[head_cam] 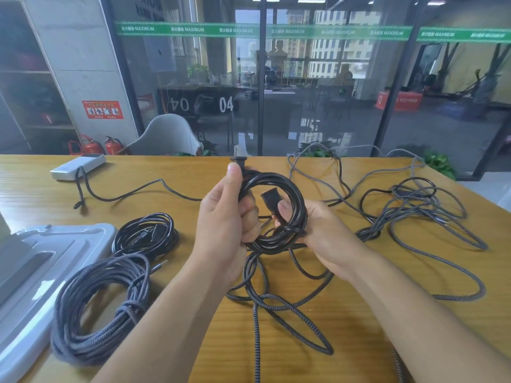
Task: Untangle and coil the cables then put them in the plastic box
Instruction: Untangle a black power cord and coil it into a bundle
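1. You hold a glossy black round-coiled power cable (279,214) in mid-air above the yellow wooden table (193,178), at centre.
2. Your left hand (229,214) is wrapped round the coil's left side, thumb up along the strands near the black plug (238,160).
3. Your right hand (318,228) pinches the coil's lower right; the thumb presses the black socket end (272,199) lying across the loop.
4. Under your wrists: a loose grey braided cable tangle (276,299), running on to a larger snarl (414,214) at right.
5. Left of you: a small coiled thin black cable (146,233), and nearer, a large coiled grey braided cable (102,308), both flat on the table.
6. Far left edge: a grey plastic box lid (41,261), touching the large coil.
7. Back left: a white power bank (77,167) with a dark cable attached.
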A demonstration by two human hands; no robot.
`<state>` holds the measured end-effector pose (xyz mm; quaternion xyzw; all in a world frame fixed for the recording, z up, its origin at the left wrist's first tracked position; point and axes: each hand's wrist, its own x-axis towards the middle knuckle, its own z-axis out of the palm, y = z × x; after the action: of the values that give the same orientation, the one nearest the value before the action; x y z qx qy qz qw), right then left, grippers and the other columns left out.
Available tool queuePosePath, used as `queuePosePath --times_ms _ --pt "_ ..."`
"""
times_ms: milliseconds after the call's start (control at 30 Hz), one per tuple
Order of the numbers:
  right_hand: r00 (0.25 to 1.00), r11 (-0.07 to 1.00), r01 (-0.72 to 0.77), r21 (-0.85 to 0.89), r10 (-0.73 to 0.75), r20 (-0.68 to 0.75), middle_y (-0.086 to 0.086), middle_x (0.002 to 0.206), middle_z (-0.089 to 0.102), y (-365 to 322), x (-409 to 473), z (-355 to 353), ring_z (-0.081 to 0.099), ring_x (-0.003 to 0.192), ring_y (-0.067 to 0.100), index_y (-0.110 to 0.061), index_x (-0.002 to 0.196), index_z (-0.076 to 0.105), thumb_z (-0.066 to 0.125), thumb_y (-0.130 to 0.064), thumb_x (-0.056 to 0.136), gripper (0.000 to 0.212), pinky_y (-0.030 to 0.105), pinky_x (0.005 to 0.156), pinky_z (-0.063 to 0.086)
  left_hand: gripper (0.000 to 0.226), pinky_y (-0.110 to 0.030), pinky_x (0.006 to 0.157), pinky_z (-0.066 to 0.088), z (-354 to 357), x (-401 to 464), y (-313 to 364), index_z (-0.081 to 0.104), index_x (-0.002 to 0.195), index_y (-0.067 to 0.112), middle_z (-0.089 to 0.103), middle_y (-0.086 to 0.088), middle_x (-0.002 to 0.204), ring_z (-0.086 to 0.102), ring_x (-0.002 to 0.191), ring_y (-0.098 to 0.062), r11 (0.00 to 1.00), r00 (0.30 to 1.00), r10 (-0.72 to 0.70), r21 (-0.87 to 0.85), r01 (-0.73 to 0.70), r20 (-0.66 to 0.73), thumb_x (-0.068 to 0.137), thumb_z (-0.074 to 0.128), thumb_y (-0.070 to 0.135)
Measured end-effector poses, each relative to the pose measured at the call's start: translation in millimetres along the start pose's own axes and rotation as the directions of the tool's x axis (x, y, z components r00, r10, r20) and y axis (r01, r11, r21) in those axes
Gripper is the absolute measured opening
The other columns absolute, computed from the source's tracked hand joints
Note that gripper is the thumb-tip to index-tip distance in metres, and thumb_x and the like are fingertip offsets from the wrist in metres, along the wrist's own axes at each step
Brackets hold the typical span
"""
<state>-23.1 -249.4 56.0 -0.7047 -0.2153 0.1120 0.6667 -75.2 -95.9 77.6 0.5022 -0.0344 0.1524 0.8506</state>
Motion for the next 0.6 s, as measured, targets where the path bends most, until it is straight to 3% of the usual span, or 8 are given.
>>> queuePosePath --times_ms 167,200,267,333,400,467,600 --pt "0.999 0.987 -0.011 0.162 0.019 -0.049 0.011 0.097 0.072 1 3 -4 0.072 0.084 0.018 -0.004 0.116 0.075 0.067 -0.023 0.097 0.028 0.030 0.077 0.055 0.046 -0.024 0.043 0.015 1 -1 -4 0.068 0.068 0.027 0.029 0.002 0.061 0.017 0.050 -0.012 0.999 0.999 -0.032 0.016 0.033 -0.038 0.107 0.050 0.045" --pt "0.998 0.983 -0.031 0.183 0.040 -0.043 0.012 0.100 0.075 1 3 -4 0.073 0.087 0.020 -0.003 0.116 0.075 0.061 -0.025 0.102 0.029 0.032 0.079 0.055 0.045 -0.025 0.044 0.015 0 0 -4 0.068 0.069 0.027 0.029 0.002 0.061 0.016 0.051 -0.013 0.999 0.998 -0.033 0.015 0.034 -0.055 0.106 0.051 0.045" --pt "0.997 0.972 -0.072 0.222 0.072 0.008 0.015 0.108 0.076 -3 1 -5 0.074 0.096 0.025 -0.002 0.118 0.074 0.042 -0.041 0.109 0.052 0.035 0.086 0.056 0.045 -0.027 0.046 0.013 -3 2 -4 0.070 0.069 0.027 0.028 0.001 0.062 0.013 0.055 -0.015 0.999 0.995 -0.034 0.019 0.036 -0.089 0.106 0.051 0.046" --pt "0.993 0.969 -0.102 0.227 0.084 0.088 0.018 0.115 0.075 -8 0 -9 0.073 0.106 0.029 -0.001 0.125 0.071 0.022 -0.061 0.107 0.079 0.040 0.095 0.055 0.044 -0.027 0.047 0.013 -5 3 -6 0.069 0.070 0.026 0.028 0.002 0.062 0.014 0.054 -0.015 0.999 0.993 -0.034 0.025 0.037 -0.114 0.106 0.052 0.045" --pt "0.988 0.981 -0.083 0.176 0.057 0.146 0.019 0.119 0.074 -10 -2 -7 0.070 0.113 0.031 0.000 0.127 0.068 0.016 -0.067 0.104 0.089 0.045 0.105 0.049 0.041 -0.026 0.046 0.015 -6 3 -8 0.069 0.077 0.021 0.035 0.003 0.059 0.020 0.049 -0.012 0.999 0.990 -0.026 0.042 0.032 -0.135 0.106 0.051 0.045" --pt "0.986 0.989 -0.044 0.140 0.021 0.163 0.018 0.121 0.073 -8 -5 -2 0.068 0.117 0.031 0.001 0.125 0.064 0.027 -0.066 0.103 0.081 0.048 0.110 0.045 0.040 -0.025 0.044 0.019 -6 4 -10 0.066 0.085 0.016 0.048 0.002 0.058 0.029 0.046 -0.010 0.997 0.986 -0.015 0.074 0.027 -0.168 0.106 0.050 0.045" --pt "0.996 0.992 -0.022 0.126 0.012 0.083 0.016 0.118 0.074 -8 -9 6 0.068 0.113 0.025 -0.006 0.125 0.056 0.075 -0.055 0.086 0.065 0.047 0.112 0.044 0.042 -0.026 0.044 0.023 -12 7 -11 0.066 0.096 0.010 0.054 -0.012 0.073 0.034 0.052 -0.014 0.995 0.979 -0.005 0.097 0.025 -0.203 0.105 0.052 0.049"
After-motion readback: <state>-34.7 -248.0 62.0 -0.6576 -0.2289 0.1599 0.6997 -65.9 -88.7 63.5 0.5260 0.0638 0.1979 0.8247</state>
